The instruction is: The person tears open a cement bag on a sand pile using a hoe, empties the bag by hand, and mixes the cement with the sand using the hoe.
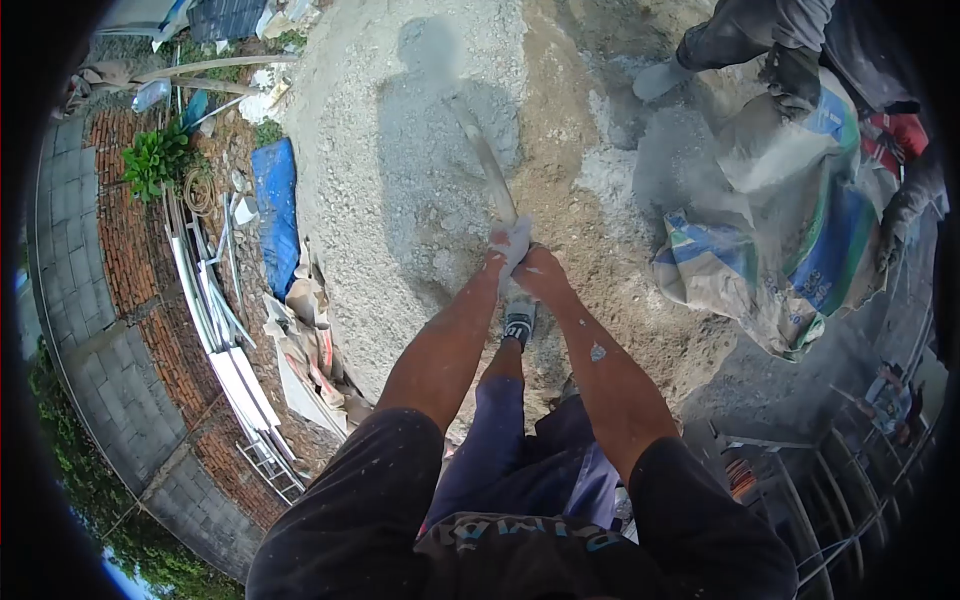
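Both my hands are closed round a long, pale wooden handle (487, 160) in the middle of the view. My left hand (510, 241), whitish as if gloved or dusty, grips it right beside my right hand (538, 268). The handle runs forward from my hands over a heap of grey gravelly material (355, 190). Its far end meets the heap within my shadow, and I cannot make out a tool head there. Below my hands, one shoe (517, 322) stands on the heap.
At the right another person in dark gloves (790, 85) handles a large torn sack (810, 200) amid dust. A blue tarp (274, 200), white pipes (205, 310) and a brick and block wall (130, 220) line the left. Metal frames (830, 500) stand lower right.
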Demonstrator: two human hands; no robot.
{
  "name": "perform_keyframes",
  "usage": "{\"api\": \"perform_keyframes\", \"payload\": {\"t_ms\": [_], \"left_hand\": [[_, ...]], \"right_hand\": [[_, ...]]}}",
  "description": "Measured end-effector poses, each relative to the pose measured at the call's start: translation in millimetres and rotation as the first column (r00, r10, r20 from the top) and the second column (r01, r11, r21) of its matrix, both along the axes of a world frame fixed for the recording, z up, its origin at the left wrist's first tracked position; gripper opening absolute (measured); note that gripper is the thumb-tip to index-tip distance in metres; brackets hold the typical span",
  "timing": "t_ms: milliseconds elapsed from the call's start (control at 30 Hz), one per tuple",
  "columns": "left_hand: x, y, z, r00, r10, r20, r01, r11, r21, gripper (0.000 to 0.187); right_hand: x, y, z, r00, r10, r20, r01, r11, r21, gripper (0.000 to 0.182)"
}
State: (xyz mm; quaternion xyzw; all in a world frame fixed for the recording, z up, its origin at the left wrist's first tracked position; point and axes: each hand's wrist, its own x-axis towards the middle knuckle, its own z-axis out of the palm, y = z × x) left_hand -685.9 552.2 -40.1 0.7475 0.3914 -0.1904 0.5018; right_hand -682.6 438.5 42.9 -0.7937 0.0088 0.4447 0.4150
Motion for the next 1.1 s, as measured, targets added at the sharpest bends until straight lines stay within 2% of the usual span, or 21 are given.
{"api": "perform_keyframes", "payload": {"t_ms": [67, 133, 167, 200, 233, 333, 367, 433, 467, 567, 667, 700, 767, 833, 900, 967, 1067, 1100], "left_hand": [[5.9, 11.7, 30.3, 0.999, -0.010, -0.053, 0.005, 0.995, -0.104, 0.056], [18.0, 8.8, 64.9, 0.991, 0.000, -0.133, -0.021, 0.988, -0.153, 0.051], [24.3, 6.5, 83.4, 0.986, 0.004, -0.169, -0.033, 0.985, -0.170, 0.048], [21.6, 7.9, 68.2, 0.984, 0.021, -0.179, -0.052, 0.984, -0.171, 0.048], [17.7, 7.2, 54.2, 0.980, 0.050, -0.191, -0.082, 0.983, -0.162, 0.048], [26.4, -0.4, 73.3, 0.975, 0.009, -0.222, -0.023, 0.998, -0.062, 0.049], [21.6, 4.6, 40.8, 0.985, 0.094, -0.142, -0.113, 0.985, -0.130, 0.039], [33.2, -0.5, 46.2, 0.935, 0.265, -0.234, -0.342, 0.849, -0.403, 0.028], [39.1, -7.0, 48.6, 0.891, 0.339, -0.301, -0.452, 0.725, -0.520, 0.023], [53.9, -33.2, 50.0, 0.912, 0.306, -0.273, -0.409, 0.660, -0.630, 0.019], [59.7, -91.9, 48.9, 0.794, 0.527, -0.303, -0.588, 0.541, -0.601, 0.018], [64.5, -120.1, 57.1, 0.703, 0.622, -0.346, -0.693, 0.488, -0.531, 0.018], [58.3, -160.9, 40.2, 0.718, 0.563, -0.409, -0.681, 0.447, -0.580, 0.017], [49.0, -224.7, 47.3, 0.714, 0.579, -0.394, -0.697, 0.533, -0.480, 0.019], [34.5, -276.4, 48.3, 0.715, 0.511, -0.477, -0.699, 0.497, -0.515, 0.019], [18.7, -328.6, 52.6, 0.769, 0.415, -0.486, -0.637, 0.560, -0.529, 0.020], [-8.9, -386.8, 51.6, 0.786, 0.339, -0.517, -0.615, 0.511, -0.601, 0.016], [-13.2, -393.0, 52.1, 0.786, 0.332, -0.521, -0.617, 0.454, -0.642, 0.016]], "right_hand": [[-9.8, 1.7, -16.1, 0.998, -0.030, 0.054, 0.029, 0.999, 0.023, 0.033], [12.8, 7.9, 31.6, 0.995, -0.075, -0.070, 0.073, 0.997, -0.035, 0.031], [10.8, 7.2, 24.8, 0.999, -0.033, 0.015, 0.033, 0.999, -0.022, 0.030], [5.9, 3.8, 16.9, 0.995, 0.016, 0.101, -0.015, 1.000, -0.011, 0.028], [0.5, 0.5, 14.6, 0.995, -0.003, 0.099, 0.004, 1.000, -0.010, 0.028], [11.2, -8.7, 22.2, 0.994, -0.019, 0.110, 0.019, 1.000, 0.000, 0.028], [14.4, -13.1, 31.6, 0.995, -0.014, 0.094, 0.016, 1.000, -0.023, 0.029], [14.2, -27.6, 56.9, 0.998, -0.012, 0.054, 0.014, 0.999, -0.035, 0.032], [15.0, -41.4, 67.9, 0.999, -0.013, 0.037, 0.014, 0.999, -0.031, 0.034], [13.6, -105.6, 81.2, 1.000, 0.023, -0.015, -0.024, 1.000, -0.012, 0.042], [0.2, -186.5, 85.2, 0.999, 0.018, -0.035, -0.014, 0.995, 0.101, 0.049], [-0.4, -209.3, 97.0, 0.995, 0.000, -0.101, 0.006, 0.998, 0.061, 0.048], [-2.2, -252.2, 119.5, 0.987, -0.015, -0.160, 0.011, 1.000, -0.024, 0.048], [-24.8, -298.2, 117.0, 0.984, -0.032, -0.174, 0.020, 0.997, -0.071, 0.051], [-52.1, -335.6, 118.4, 0.978, -0.078, -0.191, 0.049, 0.988, -0.148, 0.054], [-70.4, -365.9, 138.3, 0.973, -0.129, -0.194, 0.066, 0.952, -0.299, 0.057], [-112.6, -410.9, 128.2, 0.966, -0.062, -0.251, -0.061, 0.889, -0.453, 0.064], [-110.9, -418.0, 134.4, 0.953, -0.038, -0.300, -0.109, 0.882, -0.458, 0.065]]}}
